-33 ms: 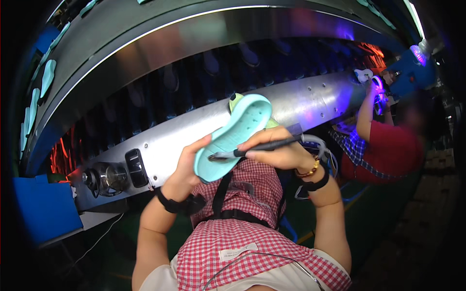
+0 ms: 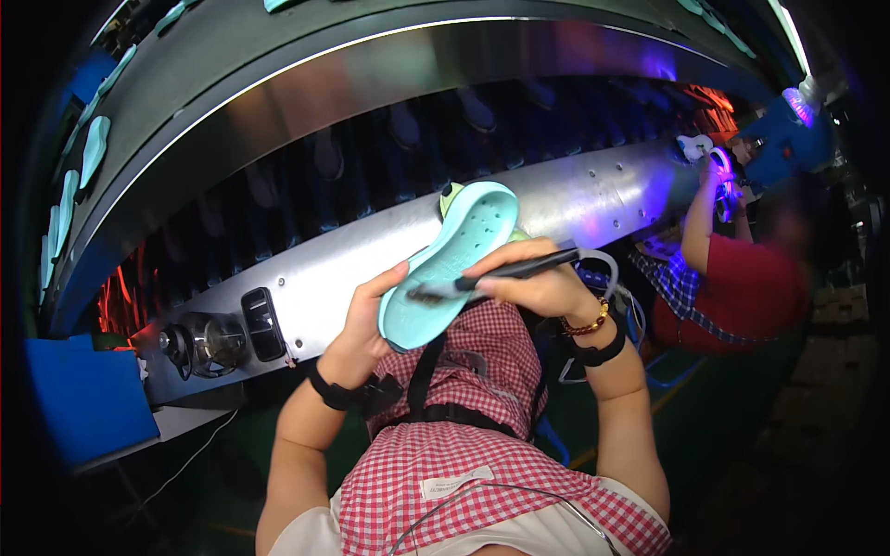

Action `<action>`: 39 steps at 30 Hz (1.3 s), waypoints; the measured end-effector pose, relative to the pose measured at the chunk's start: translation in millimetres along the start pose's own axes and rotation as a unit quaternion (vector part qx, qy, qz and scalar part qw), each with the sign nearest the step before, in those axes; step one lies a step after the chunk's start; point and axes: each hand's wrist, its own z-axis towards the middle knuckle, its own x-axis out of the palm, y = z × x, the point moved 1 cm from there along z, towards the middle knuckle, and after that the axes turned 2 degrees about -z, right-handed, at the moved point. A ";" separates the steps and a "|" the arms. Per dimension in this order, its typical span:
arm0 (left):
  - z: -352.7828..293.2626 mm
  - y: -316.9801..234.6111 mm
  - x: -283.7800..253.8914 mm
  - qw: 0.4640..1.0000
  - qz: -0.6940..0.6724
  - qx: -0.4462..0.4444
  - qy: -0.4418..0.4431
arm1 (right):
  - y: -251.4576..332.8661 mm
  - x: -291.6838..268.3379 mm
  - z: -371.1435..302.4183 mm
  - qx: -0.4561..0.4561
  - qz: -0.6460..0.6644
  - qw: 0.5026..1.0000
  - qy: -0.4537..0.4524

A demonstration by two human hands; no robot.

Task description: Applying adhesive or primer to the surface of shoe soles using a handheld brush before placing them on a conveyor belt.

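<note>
My left hand (image 2: 364, 317) is closed on the near left edge of a turquoise shoe sole (image 2: 473, 227), thumb on the rim. The sole is held tilted, its hollow inner side facing up, with small holes toward the far end. In my right hand (image 2: 538, 283) is a brush (image 2: 530, 266) with a black handle, gripped like a pen. A pale flexible tube runs from the handle's back end. The bristles, slightly blurred, are at the inner surface of the sole's near end. Partly hidden behind the sole is a light green object (image 2: 450, 197) with a black spot.
A metal ledge (image 2: 324, 296) crosses in front of me, carrying a glass pot (image 2: 213, 343) and a black tray (image 2: 263, 324) at left. Beyond are dark hanging shoe shapes and a conveyor belt (image 2: 232, 65) with turquoise soles. A co-worker in red (image 2: 732, 287) sits at right.
The brush tip has shifted slightly within the sole's near end, and its handle is tipped more steeply. My left hand and the sole's near end have moved a little to the right.
</note>
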 end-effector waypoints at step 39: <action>75.3 -267.9 166.0 0.340 0.862 0.176 -0.333 | -106.0 3.4 -29.9 0.008 0.443 0.850 -0.285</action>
